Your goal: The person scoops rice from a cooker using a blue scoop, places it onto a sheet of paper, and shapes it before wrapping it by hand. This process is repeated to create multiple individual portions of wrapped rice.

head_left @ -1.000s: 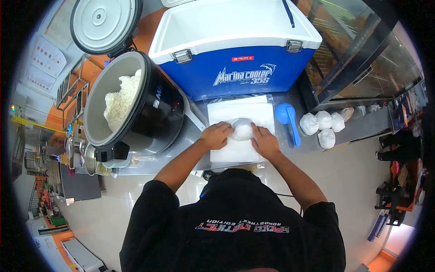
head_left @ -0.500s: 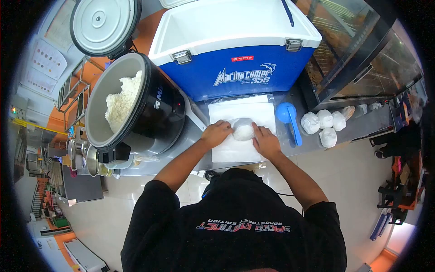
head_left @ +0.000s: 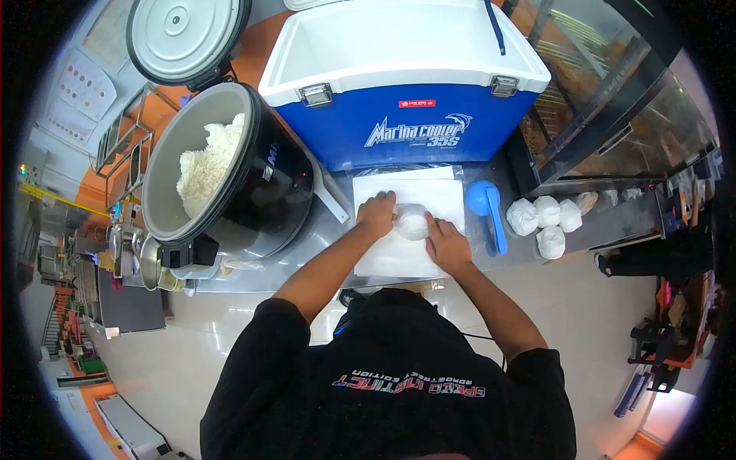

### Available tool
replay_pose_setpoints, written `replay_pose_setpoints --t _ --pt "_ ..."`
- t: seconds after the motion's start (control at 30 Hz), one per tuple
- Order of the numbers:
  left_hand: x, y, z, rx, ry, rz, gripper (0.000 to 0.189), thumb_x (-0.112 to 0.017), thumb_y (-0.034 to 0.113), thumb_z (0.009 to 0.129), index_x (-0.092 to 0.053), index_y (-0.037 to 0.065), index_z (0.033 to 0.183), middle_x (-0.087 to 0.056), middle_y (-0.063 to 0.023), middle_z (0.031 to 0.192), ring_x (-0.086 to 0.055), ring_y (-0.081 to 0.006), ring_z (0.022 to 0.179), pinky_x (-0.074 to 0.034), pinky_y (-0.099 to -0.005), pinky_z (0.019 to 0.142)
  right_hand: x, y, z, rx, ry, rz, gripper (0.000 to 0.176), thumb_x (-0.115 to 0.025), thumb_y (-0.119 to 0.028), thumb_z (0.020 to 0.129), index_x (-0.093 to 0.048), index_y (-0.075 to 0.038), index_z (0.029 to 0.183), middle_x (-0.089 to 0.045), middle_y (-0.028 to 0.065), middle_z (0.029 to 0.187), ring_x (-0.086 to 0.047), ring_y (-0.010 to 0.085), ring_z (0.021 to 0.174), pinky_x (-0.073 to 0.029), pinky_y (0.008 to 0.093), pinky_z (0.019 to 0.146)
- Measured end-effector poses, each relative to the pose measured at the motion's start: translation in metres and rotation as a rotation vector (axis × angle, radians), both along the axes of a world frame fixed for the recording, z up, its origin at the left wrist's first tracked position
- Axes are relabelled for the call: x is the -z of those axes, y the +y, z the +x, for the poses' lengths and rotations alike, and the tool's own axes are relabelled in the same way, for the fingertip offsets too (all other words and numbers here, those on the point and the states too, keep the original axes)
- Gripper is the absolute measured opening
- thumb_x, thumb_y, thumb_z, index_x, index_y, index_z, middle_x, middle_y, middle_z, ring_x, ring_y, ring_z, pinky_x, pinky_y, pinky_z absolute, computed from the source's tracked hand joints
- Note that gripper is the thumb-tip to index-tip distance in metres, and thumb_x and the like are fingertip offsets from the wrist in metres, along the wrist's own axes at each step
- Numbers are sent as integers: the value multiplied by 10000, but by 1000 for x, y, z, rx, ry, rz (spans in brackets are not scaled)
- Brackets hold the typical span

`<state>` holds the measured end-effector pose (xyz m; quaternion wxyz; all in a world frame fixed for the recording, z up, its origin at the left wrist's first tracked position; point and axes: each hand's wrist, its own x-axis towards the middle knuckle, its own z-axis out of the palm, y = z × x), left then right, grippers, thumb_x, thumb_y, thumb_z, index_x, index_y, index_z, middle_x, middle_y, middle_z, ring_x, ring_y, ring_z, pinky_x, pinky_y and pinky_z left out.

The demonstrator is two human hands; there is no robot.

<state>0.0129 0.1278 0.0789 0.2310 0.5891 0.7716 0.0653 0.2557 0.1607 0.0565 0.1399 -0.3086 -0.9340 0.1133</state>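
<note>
Head view, looking down: small rice bag (head_left: 412,224) in the middle of white sheet (head_left: 406,257), left hand (head_left: 377,215) with bent fingers closed onto its left side, right hand (head_left: 446,247) half open with fingertips touching its right side, blue scoop (head_left: 489,203) just right, rice pot (head_left: 230,184) at left.

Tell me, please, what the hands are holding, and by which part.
A small plastic-wrapped rice portion lying on the white paper: the left hand holds its left side, the right hand its lower right edge.
</note>
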Motion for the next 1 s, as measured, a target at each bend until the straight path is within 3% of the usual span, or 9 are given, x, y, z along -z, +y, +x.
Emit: replay_pose_setpoints --t 0.1,0.2,0.4,0.5,0.57,0.67,0.8,0.87,1.0 --pt "-4 1 4 -7 74 98 390 -773 220 853 -624 58 1176 -658 -171 1196 -658 -357 1100 -555 -505 886 2 0 0 -9 46 28 704 -663 -212 888 -425 -42 1529 -598 134 1199 -616 299 1067 -589 403 842" --pt "-10 9 1 171 216 53 397 -784 246 851 -653 38 1163 -642 -177 1243 -677 -372 1077 -565 -492 893 3 -1 0 -3 60 16 706 -661 -206 887 -423 -43 1531 -596 133 1180 -614 296 1068 -585 401 848" --pt "-1 37 0 182 227 -170 312 -762 215 804 -745 36 1060 -732 -158 1076 -714 -342 1019 -568 -499 880 3 -3 0 14 55 13 692 -647 -211 895 -425 -51 1531 -595 133 1173 -607 290 1084 -579 399 865" --pt "5 35 -4 131 172 -219 222 -736 188 785 -738 102 990 -751 -123 1047 -712 -316 1003 -561 -454 884 5 -3 1 15 70 -1 686 -644 -220 900 -427 -50 1529 -594 131 1180 -606 288 1086 -578 399 865" --pt "21 18 -11 55 -61 77 178 -712 129 740 -725 93 914 -739 -142 975 -707 -358 935 -562 -450 849 8 -3 1 23 82 6 689 -645 -222 901 -425 -54 1532 -593 130 1183 -607 287 1085 -578 399 867" --pt "29 -9 -4 28 -232 308 194 -703 105 709 -696 69 900 -706 -156 952 -679 -376 915 -550 -454 846 8 -2 2 34 103 16 692 -645 -227 904 -420 -65 1538 -590 128 1177 -608 286 1077 -578 396 868" --pt "35 -38 1 172 -95 521 197 -688 106 746 -688 92 942 -670 -108 995 -662 -354 970 -547 -458 825 9 -4 1 31 102 10 756 -667 -258 893 -376 -86 1570 -579 134 1152 -611 288 1055 -586 409 841" --pt "18 -53 -1 348 -54 627 303 -714 143 757 -683 68 1049 -638 -111 1064 -633 -329 1019 -540 -439 854 3 -5 0 41 51 -11 808 -686 -285 881 -344 -90 1586 -572 138 1143 -611 293 1049 -590 417 821" --pt "20 -49 -2 332 36 551 325 -723 172 790 -673 79 1097 -624 -90 1102 -626 -315 1049 -541 -442 879 -16 -4 -9 46 -41 -76 958 -747 -368 832 -264 -128 1624 -567 166 1209 -621 317 1036 -596 438 779"
